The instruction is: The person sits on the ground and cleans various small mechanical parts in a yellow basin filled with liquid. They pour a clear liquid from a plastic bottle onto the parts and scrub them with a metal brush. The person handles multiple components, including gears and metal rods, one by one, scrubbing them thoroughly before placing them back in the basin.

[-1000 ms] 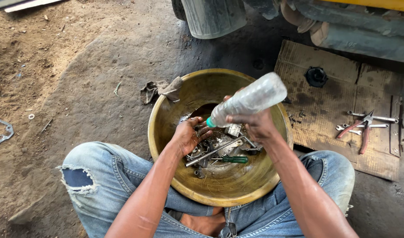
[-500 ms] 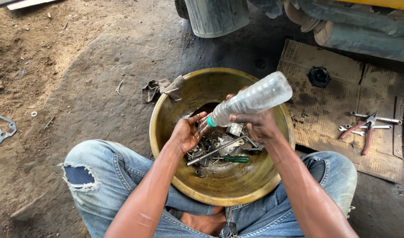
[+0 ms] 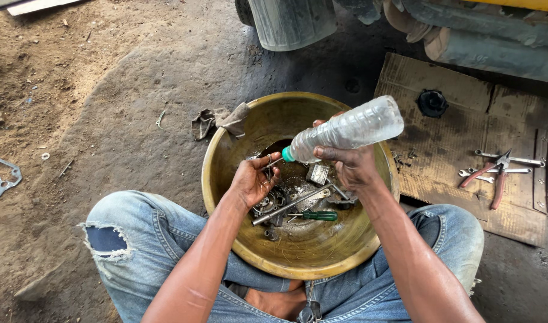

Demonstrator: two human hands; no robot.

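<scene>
Bottle (image 3: 345,130), clear plastic with a green cap, lies tilted above the brass bowl (image 3: 226,179), cap end down toward the bowl's middle. Your right hand (image 3: 351,167) wraps its fingers around the bottle's neck end. Your left hand (image 3: 254,181) pinches a small metal part just under the cap, over the screwdriver (image 3: 316,215) and greasy parts in the bowl.

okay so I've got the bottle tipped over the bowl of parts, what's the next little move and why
Probably tip the clear plastic bottle a touch lower. The right hand holds it tilted, green neck down, right beside the small metal part pinched in the left hand over the brass bowl. No liquid visibly pours yet, and the part sits above the greasy metal pieces, so runoff should land inside.
</scene>
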